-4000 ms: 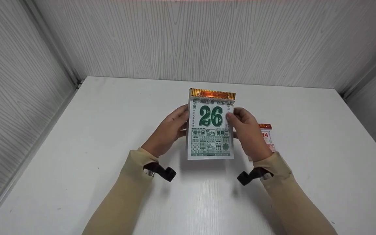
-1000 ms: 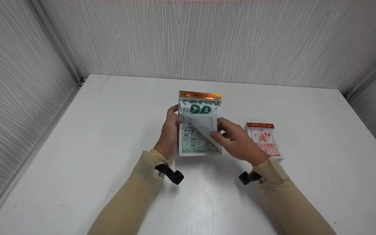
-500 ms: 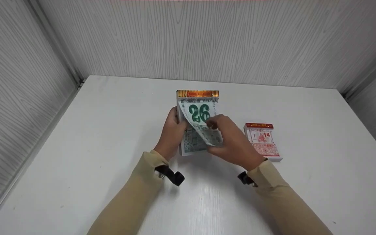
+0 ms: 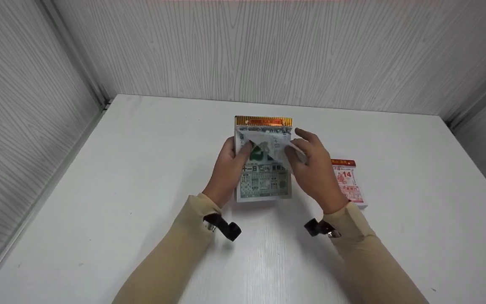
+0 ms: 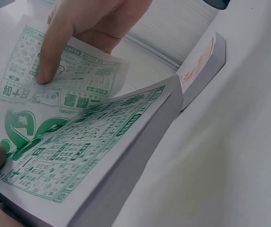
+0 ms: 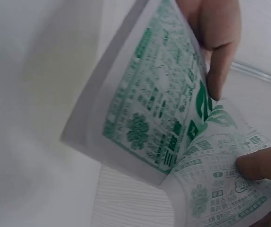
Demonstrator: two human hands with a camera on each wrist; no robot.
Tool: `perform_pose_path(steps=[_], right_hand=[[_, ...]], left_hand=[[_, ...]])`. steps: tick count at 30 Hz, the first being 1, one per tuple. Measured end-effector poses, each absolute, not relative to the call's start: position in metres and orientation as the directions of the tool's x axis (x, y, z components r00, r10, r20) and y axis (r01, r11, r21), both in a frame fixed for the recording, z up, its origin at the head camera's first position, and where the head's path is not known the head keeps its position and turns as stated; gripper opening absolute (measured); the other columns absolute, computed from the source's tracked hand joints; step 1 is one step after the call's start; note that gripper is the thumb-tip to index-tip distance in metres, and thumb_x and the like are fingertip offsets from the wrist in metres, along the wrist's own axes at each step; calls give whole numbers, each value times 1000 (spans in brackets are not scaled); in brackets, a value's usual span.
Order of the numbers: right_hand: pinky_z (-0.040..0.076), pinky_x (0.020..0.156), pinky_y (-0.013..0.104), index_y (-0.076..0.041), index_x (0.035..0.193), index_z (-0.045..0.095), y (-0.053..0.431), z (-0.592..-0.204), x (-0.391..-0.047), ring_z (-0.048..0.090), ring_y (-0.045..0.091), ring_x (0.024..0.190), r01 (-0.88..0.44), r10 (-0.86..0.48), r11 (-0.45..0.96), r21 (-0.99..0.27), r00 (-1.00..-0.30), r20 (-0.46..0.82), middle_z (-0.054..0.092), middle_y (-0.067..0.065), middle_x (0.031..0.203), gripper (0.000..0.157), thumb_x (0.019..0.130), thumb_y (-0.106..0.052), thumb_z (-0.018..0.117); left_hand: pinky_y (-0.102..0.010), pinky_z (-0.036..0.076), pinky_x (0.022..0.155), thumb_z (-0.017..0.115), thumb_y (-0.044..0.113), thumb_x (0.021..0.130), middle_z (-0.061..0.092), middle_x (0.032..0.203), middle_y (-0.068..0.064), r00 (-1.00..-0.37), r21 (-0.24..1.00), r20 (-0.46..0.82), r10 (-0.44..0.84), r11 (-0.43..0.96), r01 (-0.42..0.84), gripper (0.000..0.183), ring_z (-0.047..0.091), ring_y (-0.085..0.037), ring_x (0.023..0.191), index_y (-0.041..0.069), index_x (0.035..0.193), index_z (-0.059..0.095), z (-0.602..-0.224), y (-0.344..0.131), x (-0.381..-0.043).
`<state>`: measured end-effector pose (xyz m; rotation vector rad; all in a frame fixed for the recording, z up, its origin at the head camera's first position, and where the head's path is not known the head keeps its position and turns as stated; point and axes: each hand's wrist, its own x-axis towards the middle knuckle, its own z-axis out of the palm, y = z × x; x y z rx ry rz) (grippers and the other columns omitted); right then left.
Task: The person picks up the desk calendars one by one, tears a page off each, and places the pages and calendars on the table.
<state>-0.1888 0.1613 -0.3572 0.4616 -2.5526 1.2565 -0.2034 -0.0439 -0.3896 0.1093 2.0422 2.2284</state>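
A thick tear-off calendar with green print and a gold-and-orange top band is held up above the table. My left hand grips its left side, thumb on the front and the other fingers partly hidden behind. My right hand pinches the top sheet between thumb and fingers. That thin sheet is folded up and across, its printing showing through from the back. In the left wrist view the lifted sheet curls away from the page below. The right wrist view shows it still meeting the pad along a fold.
A smaller calendar with red print and the number 14 lies on the white table, right of my right hand and partly covered by it. Grey wood-grain panels stand behind and at both sides.
Earlier both hands held the calendar with 26 lying flat. My right hand then lifted the sheet's lower corner and has now moved it upward, baring more of the page beneath.
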Motion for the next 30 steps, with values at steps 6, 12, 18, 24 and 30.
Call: perform_pose_path(steps=[6,12,18,24,30], right_hand=[[42,112,52,-3,122,70,168,-355,-194,45,33,144,-309,-190,549,-777,-951,243,42,13,160,27,109,-19,54],[40,113,53,-5,127,69,171,-359,-196,45,32,143,-295,-228,556,-777,-953,199,42,12,159,27,109,-18,53],[40,113,53,-7,133,66,171,-362,-196,46,32,142,-291,-242,561,-775,-953,183,41,12,160,30,110,-18,52],[37,117,53,-8,133,66,172,-366,-197,40,32,147,-301,-271,576,-760,-947,170,37,11,163,30,110,-18,50],[44,111,50,-2,119,69,168,-366,-195,48,31,141,-361,-307,593,-720,-928,213,49,11,153,22,108,-14,55]], left_hand=[[-42,45,108,47,40,111,64,131,-1,-984,1000,11,177,-28,7,42,64,-16,121,22,148,39,-393,-45,-204],[-43,41,112,41,38,112,55,139,2,-973,999,4,231,51,16,39,56,-15,130,26,149,36,-401,-46,-205],[-44,42,107,44,39,111,58,130,2,-976,986,16,218,159,51,33,55,-15,120,29,143,44,-400,-52,-205],[-43,47,99,50,38,110,58,126,0,-979,959,25,202,272,80,35,56,-18,114,26,143,50,-396,-58,-206],[-37,49,78,56,23,108,58,112,-8,-983,961,75,166,250,116,65,59,-19,88,29,162,22,-396,-62,-209]])
